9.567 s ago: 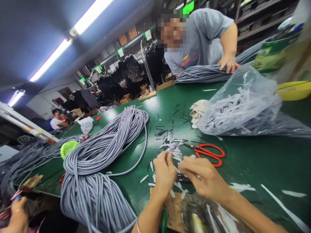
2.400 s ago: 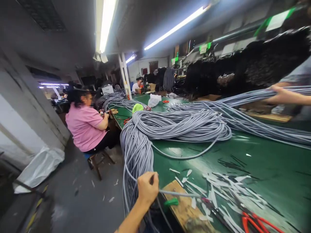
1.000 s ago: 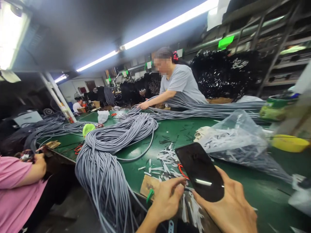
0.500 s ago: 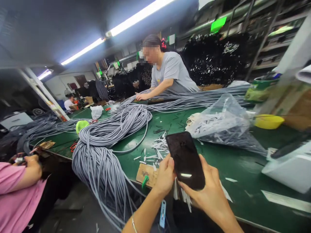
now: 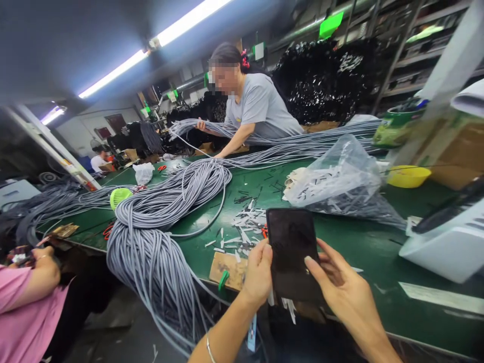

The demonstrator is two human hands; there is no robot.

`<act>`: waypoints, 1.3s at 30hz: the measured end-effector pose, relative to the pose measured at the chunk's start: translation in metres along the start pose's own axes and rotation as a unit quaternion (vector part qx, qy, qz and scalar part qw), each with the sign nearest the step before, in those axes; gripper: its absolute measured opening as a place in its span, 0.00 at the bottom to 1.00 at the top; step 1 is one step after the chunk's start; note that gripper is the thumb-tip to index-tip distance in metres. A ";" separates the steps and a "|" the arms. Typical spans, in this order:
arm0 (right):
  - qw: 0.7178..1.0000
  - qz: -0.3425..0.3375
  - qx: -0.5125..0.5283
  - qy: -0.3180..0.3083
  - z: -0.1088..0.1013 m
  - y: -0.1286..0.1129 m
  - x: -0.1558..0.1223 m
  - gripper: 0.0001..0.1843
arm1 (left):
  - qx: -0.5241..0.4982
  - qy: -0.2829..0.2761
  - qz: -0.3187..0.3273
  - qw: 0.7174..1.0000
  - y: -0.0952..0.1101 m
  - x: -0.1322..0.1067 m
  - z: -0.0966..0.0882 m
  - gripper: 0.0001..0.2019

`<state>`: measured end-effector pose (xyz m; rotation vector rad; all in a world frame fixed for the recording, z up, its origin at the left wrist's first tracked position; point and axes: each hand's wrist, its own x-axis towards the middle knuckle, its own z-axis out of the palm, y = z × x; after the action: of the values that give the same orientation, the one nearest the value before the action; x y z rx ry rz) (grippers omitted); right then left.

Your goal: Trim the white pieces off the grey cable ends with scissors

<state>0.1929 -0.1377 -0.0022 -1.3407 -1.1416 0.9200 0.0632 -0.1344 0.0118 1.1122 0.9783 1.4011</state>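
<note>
A black smartphone (image 5: pixel 292 249) with a dark screen is held upright between my two hands above the table's front edge. My left hand (image 5: pixel 257 269) grips its left side, thumb on the edge. Around the right side my right hand (image 5: pixel 342 282) is closed, its thumb resting on the lower part of the screen. Just left of my left hand lies a wooden block (image 5: pixel 219 266) with a green piece (image 5: pixel 224 280) at its front. Behind the phone, white strips (image 5: pixel 245 224) are scattered, with something orange partly hidden beside them.
A big bundle of grey cables (image 5: pixel 151 252) drapes over the edge of the green table (image 5: pixel 198 247). A transparent bag of scraps (image 5: pixel 336 181) and a white bin (image 5: pixel 446 252) stand right. Across the table a co-worker (image 5: pixel 260 101) handles cables; another person (image 5: pixel 30 302) sits left.
My right thumb has moved from the phone's lower edge onto its screen, and the phone has turned more upright. The co-worker opposite has lifted a cable bundle's end. The view has shifted slightly.
</note>
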 end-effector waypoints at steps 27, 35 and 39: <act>0.993 0.058 0.098 0.043 0.006 0.008 0.006 0.34 | 0.139 0.016 0.035 0.989 0.001 -0.010 0.008 0.20; 0.994 0.031 0.103 -0.022 0.009 0.009 0.004 0.39 | 0.125 0.076 -0.008 0.989 -0.006 -0.010 0.008 0.19; 0.992 0.030 0.102 -0.065 0.004 0.014 0.005 0.42 | 0.099 0.070 -0.029 0.992 -0.009 -0.007 0.006 0.21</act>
<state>0.1921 -0.1314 -0.0155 -1.1680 -1.0786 1.1484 0.0714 -0.1406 0.0037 1.1318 1.2635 1.3722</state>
